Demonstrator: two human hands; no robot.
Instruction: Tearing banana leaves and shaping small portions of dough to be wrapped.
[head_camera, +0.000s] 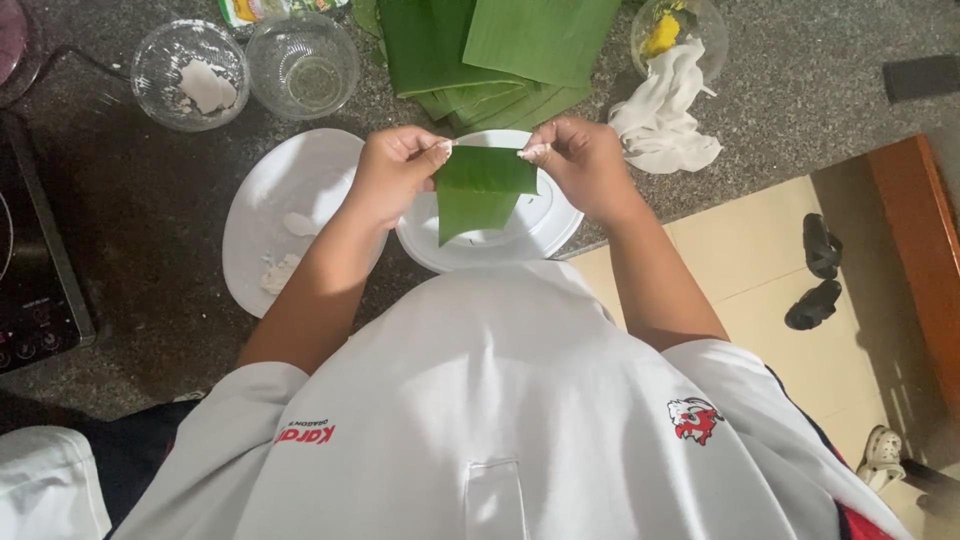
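Note:
Both my hands hold one folded piece of green banana leaf (480, 190) up over a white plate (545, 225). My left hand (395, 175) pinches the leaf's upper left corner. My right hand (585, 165) pinches its upper right corner. The leaf hangs down between them, folded across the middle, its lower part narrowing toward a point. White paste sticks to my fingertips.
A second white plate (300, 180) with bits of white dough lies to the left. Behind are two glass bowls (190, 72) (303, 65), a stack of banana leaves (490, 50), a white cloth (665, 120), and a bowl with yellow filling (675, 30). An induction cooker (30, 270) sits far left.

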